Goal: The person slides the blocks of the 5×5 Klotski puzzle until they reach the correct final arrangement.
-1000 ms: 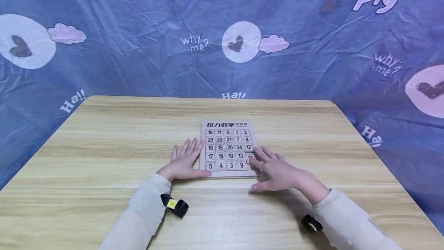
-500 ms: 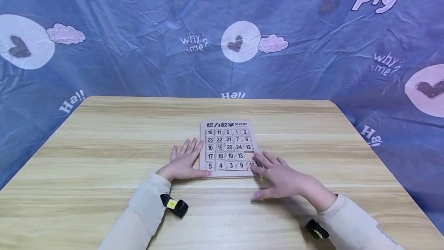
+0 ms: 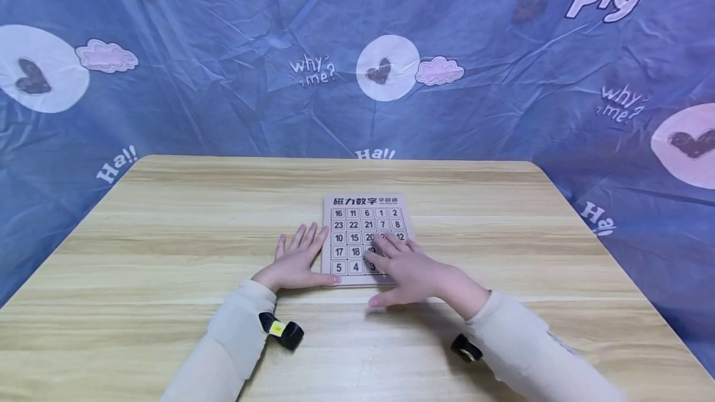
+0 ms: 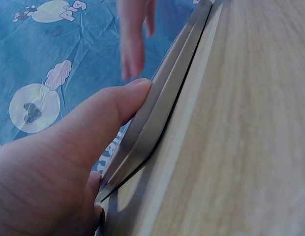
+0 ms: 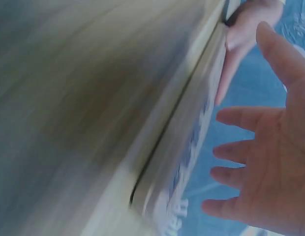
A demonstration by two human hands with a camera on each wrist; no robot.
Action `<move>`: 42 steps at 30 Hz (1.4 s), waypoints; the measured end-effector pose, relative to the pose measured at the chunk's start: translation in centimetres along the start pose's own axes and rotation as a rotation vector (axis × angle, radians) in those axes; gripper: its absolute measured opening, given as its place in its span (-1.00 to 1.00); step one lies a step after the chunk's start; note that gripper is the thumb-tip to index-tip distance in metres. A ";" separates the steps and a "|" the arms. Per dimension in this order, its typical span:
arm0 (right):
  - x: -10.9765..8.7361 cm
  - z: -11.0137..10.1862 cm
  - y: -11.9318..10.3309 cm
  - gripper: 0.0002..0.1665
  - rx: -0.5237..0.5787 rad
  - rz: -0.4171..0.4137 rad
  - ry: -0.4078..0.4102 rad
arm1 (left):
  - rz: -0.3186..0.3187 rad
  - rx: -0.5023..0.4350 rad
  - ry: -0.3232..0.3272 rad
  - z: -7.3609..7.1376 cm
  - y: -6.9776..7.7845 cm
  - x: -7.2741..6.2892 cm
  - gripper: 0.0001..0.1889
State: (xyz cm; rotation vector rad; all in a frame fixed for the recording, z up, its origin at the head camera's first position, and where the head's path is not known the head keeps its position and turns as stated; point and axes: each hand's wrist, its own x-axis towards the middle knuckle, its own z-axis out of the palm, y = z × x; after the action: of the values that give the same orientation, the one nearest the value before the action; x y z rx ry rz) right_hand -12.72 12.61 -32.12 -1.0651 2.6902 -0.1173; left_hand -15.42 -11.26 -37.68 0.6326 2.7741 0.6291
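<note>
Blue wrinkly backdrop [image 3: 223, 110] with "pig" and "why me?" printed all over it, hanging behind a light wood-grain table [image 3: 167, 222] with rounded far corners. Sitting flat around the middle of that is a number sliding puzzle [image 3: 353, 231], its far edge well short of the table's far edge and wide stretches of wood off both sides, so plenty of elbow room.

Left hand [image 3: 290, 268] is spread along the puzzle's left edge, thumb tip on the near-left corner; grip is loose, fingers pretty much straight, nothing wrapped. Right hand [image 3: 416, 275] is over the lower right part, hiding several tiles. Its grip is open too, fingers spread, and the right wrist view shows a gap between fingertips and board. That view's kinda blurry, fwiw.

Both pale sleeves [image 3: 229, 334] come in from the near side, with a black wrist camera [image 3: 287, 334] at each cuff, hanging clear of the puzzle.
</note>
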 end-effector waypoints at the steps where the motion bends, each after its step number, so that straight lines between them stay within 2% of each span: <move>1: 0.6 0.1 -0.4 0.01 -0.008 -0.003 -0.004 | 0.002 0.000 0.001 0.0 0.0 0.0 0.09; 6: 3.0 0.6 -1.8 -0.01 -0.029 -0.019 -0.020 | 0.005 0.007 -0.004 0.0 0.1 0.0 0.08; 10: 3.5 0.7 -2.0 -0.04 -0.053 -0.003 -0.035 | 0.006 0.017 -0.007 0.0 0.0 0.1 0.08; 19: 2.4 0.6 -1.0 -0.08 -0.067 0.029 -0.036 | 0.002 -0.008 -0.002 -0.2 0.2 0.0 0.09; 31: 1.8 0.6 -0.3 -0.11 -0.032 0.038 -0.023 | 0.005 -0.006 0.003 -0.2 0.1 -0.1 0.09; 42: 1.2 0.9 -2.0 -0.06 -0.041 -0.043 -0.041 | 0.005 -0.006 0.000 -0.1 0.1 -0.1 0.08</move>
State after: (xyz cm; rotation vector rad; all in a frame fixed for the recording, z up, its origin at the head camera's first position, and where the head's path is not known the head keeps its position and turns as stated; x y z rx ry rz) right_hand -11.99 10.37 -32.93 -1.1253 2.6450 -0.0481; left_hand -15.35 -11.23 -37.55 0.6383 2.7706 0.6389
